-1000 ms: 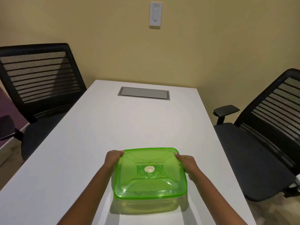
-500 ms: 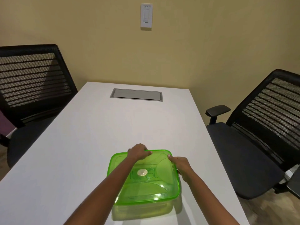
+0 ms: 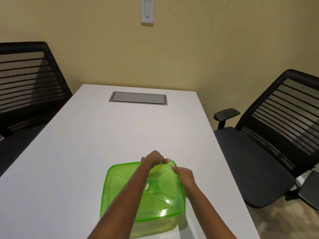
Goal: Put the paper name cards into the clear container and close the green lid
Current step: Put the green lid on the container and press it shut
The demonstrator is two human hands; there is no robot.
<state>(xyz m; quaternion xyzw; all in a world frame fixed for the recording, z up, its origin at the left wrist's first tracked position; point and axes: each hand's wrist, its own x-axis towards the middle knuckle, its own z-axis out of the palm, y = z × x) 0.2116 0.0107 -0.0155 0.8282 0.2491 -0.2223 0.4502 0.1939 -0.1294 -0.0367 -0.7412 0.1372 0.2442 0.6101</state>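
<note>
Sitting on the near part of the white worktop (image 3: 86, 144), the clear container (image 3: 155, 225) carries its green lid (image 3: 124, 183), which covers the whole top and overhangs the walls a little. Whether the lid is snapped fully down all round cannot be told. The name cards cannot be made out through the green plastic; only faint markings and a small round disc (image 3: 146, 186) show near the lid's middle.

Both hands work at the lid's far right corner. The left hand (image 3: 153, 158) reaches across the lid from the left, its forearm lying over the middle of the lid, and its grip is curled together over the far edge, fingers bent down against the rim. The right hand (image 3: 183, 175) comes in from the right side, thumb and fingertips pressed on the lid top just beside the left hand, the two hands close but not clearly touching. Its fingers lie flat on the plastic rather than wrapped round anything.

Farther off, a grey cable hatch (image 3: 138, 98) is set flush in the worktop near the wall. Black mesh chairs stand at the left (image 3: 25, 80) and right (image 3: 276, 135) sides, and a white wall switch (image 3: 147, 10) hangs on the yellow wall
</note>
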